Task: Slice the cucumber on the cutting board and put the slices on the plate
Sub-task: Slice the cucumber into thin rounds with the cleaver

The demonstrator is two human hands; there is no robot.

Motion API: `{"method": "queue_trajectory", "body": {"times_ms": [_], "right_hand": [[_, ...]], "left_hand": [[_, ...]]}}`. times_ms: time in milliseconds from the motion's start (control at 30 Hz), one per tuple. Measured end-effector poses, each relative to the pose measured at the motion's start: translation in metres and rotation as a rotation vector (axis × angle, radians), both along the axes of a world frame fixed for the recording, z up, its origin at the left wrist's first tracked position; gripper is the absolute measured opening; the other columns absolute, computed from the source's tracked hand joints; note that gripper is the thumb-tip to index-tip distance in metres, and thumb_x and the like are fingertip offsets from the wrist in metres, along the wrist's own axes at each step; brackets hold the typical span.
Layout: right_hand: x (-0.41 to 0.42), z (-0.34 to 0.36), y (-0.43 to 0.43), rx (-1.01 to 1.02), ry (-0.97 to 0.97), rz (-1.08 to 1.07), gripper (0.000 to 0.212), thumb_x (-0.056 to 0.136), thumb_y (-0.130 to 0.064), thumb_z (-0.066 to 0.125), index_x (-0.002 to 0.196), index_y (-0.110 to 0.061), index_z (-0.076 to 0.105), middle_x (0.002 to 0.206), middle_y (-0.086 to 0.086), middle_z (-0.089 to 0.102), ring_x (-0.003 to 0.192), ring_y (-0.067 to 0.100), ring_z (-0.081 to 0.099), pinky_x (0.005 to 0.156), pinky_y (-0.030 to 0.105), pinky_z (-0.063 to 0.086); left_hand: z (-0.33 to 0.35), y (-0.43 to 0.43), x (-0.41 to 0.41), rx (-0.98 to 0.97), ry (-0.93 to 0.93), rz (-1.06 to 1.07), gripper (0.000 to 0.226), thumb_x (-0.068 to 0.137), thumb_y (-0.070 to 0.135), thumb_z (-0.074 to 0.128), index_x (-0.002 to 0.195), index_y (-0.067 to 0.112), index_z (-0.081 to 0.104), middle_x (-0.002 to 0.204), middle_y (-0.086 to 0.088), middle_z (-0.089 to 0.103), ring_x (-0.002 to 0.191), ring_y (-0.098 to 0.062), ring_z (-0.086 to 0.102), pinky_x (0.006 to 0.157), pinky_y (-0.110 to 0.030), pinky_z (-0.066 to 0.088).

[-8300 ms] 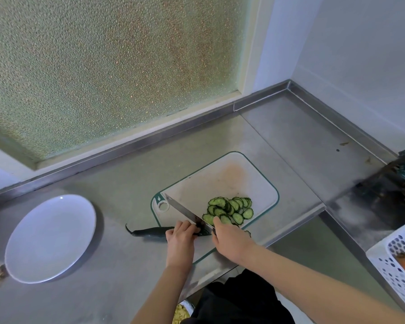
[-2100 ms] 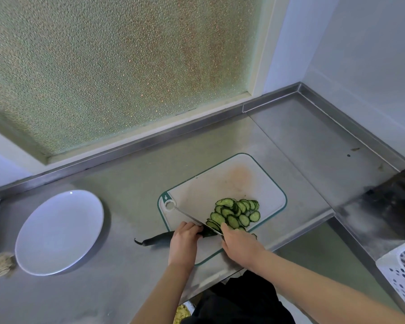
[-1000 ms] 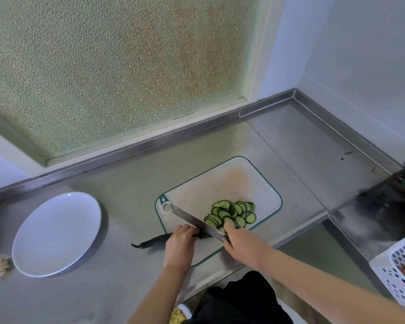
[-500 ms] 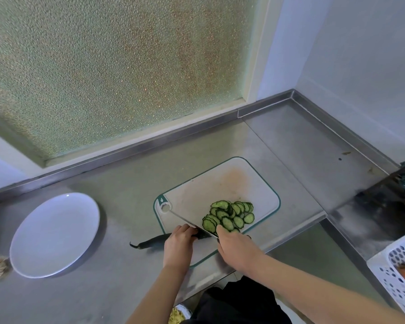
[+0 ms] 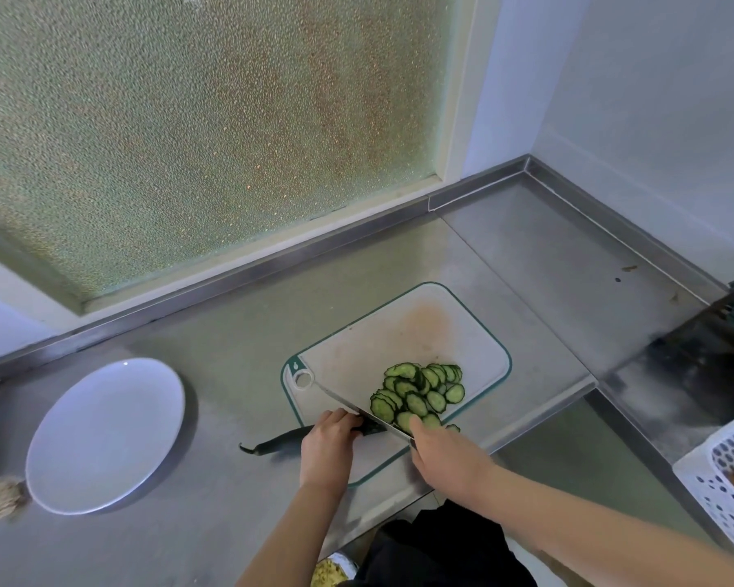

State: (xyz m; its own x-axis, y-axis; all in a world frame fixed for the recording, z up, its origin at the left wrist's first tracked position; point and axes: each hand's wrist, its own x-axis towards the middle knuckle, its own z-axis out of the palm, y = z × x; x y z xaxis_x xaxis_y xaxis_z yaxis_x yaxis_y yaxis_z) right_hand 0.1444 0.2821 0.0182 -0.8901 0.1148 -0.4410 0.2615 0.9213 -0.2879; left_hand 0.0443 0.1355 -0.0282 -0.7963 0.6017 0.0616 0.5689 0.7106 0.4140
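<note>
Knife (image 5: 357, 410) has dropped onto the cucumber (image 5: 276, 441), right grip (image 5: 446, 459) clasping its handle, left grip (image 5: 327, 442) curled over the cucumber.

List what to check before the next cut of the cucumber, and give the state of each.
1. Grip of the left hand on the cucumber: ok.
2. Hold of the right hand on the knife: ok; handle hidden.
3. Left fingertips clear of the knife: cannot tell; they sit right beside it.
4. Cut end on the cutting board: ok; stem end overhangs the counter.
5. Cut slices piled on the board, right of the knife: ok.
6. Room on the plate: ok; no slices on it.
</note>
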Motion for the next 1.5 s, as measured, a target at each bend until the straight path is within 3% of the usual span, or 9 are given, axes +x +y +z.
{"method": "queue_trajectory", "body": {"times_ms": [100,267,533,667,833,967,1167,1333,1500], "right_hand": [[0.004,-0.006,0.004,0.013,-0.002,-0.009,0.020,0.096,-0.008,0.032,0.115,-0.010,0.036,0.109,0.018,0.059,0.093,0.033,0.060,0.066,0.035,0.033],[-0.011,-0.003,-0.004,-0.050,-0.007,0.008,0.009,0.096,-0.008,0.032,0.103,-0.013,0.035,0.102,0.019,0.061,0.078,0.031,0.053,0.067,0.037,0.037],[-0.023,-0.008,-0.003,-0.071,0.013,0.031,0.019,0.098,-0.013,0.032,0.115,-0.007,0.038,0.101,0.018,0.064,0.090,0.037,0.061,0.062,0.034,0.033],[-0.031,-0.005,0.008,-0.188,0.011,-0.020,0.020,0.099,-0.020,0.035,0.111,-0.005,0.040,0.094,0.020,0.062,0.071,0.030,0.052,0.059,0.034,0.032],[-0.032,-0.005,0.013,-0.216,0.057,-0.031,0.010,0.100,-0.022,0.035,0.095,-0.014,0.032,0.064,-0.005,0.038,0.060,0.020,0.042,0.047,0.026,0.027],[-0.034,-0.005,0.018,-0.235,0.089,-0.131,0.013,0.099,-0.024,0.037,0.093,-0.013,0.035,0.066,0.001,0.044,0.060,0.022,0.046,0.057,0.036,0.039],[-0.033,0.010,0.024,-0.260,0.126,-0.121,0.011,0.099,-0.024,0.039,0.094,-0.015,0.035,0.064,0.000,0.048,0.050,0.014,0.043,0.049,0.028,0.033],[-0.023,0.011,0.022,-0.199,0.109,-0.071,0.013,0.099,-0.026,0.038,0.096,-0.013,0.037,0.075,0.008,0.053,0.062,0.023,0.051,0.057,0.035,0.041],[-0.010,0.010,0.018,-0.195,0.085,-0.042,0.016,0.098,-0.026,0.037,0.101,-0.010,0.039,0.075,0.007,0.055,0.061,0.023,0.050,0.057,0.036,0.040]], "left_hand": [[0.000,-0.001,0.001,0.008,-0.001,0.009,0.039,0.035,0.001,0.086,0.062,0.022,0.065,0.058,0.010,0.060,0.054,-0.014,0.055,0.037,-0.015,0.031],[-0.003,-0.001,0.001,0.027,-0.002,0.023,0.040,0.036,0.000,0.085,0.063,0.021,0.065,0.058,0.010,0.060,0.053,-0.013,0.053,0.036,-0.016,0.032],[-0.005,-0.001,-0.001,0.031,-0.006,0.013,0.039,0.035,0.002,0.086,0.061,0.022,0.065,0.057,0.012,0.059,0.055,-0.010,0.051,0.035,-0.017,0.035],[-0.008,-0.004,-0.001,0.059,-0.003,0.002,0.034,0.042,0.003,0.084,0.064,0.022,0.067,0.061,0.012,0.061,0.061,-0.008,0.047,0.037,-0.018,0.038],[-0.006,-0.005,-0.001,0.030,-0.015,-0.014,0.034,0.044,0.004,0.085,0.065,0.020,0.065,0.064,0.010,0.061,0.058,-0.011,0.054,0.037,-0.019,0.039],[-0.006,-0.007,0.000,0.034,-0.026,-0.036,0.034,0.049,0.000,0.083,0.074,0.018,0.066,0.069,0.006,0.061,0.061,-0.014,0.058,0.043,-0.020,0.041],[-0.008,-0.014,0.004,0.087,-0.094,-0.009,0.028,0.075,-0.005,0.063,0.099,0.008,0.062,0.097,-0.005,0.060,0.086,-0.020,0.059,0.065,-0.031,0.050],[-0.010,-0.019,0.003,0.059,0.025,-0.061,0.035,0.054,-0.002,0.081,0.081,0.015,0.066,0.080,0.004,0.063,0.079,-0.011,0.044,0.058,-0.025,0.050],[-0.008,-0.019,0.002,-0.002,0.000,-0.030,0.038,0.050,0.000,0.083,0.078,0.020,0.065,0.072,0.008,0.061,0.065,-0.014,0.055,0.059,-0.020,0.042]]}}
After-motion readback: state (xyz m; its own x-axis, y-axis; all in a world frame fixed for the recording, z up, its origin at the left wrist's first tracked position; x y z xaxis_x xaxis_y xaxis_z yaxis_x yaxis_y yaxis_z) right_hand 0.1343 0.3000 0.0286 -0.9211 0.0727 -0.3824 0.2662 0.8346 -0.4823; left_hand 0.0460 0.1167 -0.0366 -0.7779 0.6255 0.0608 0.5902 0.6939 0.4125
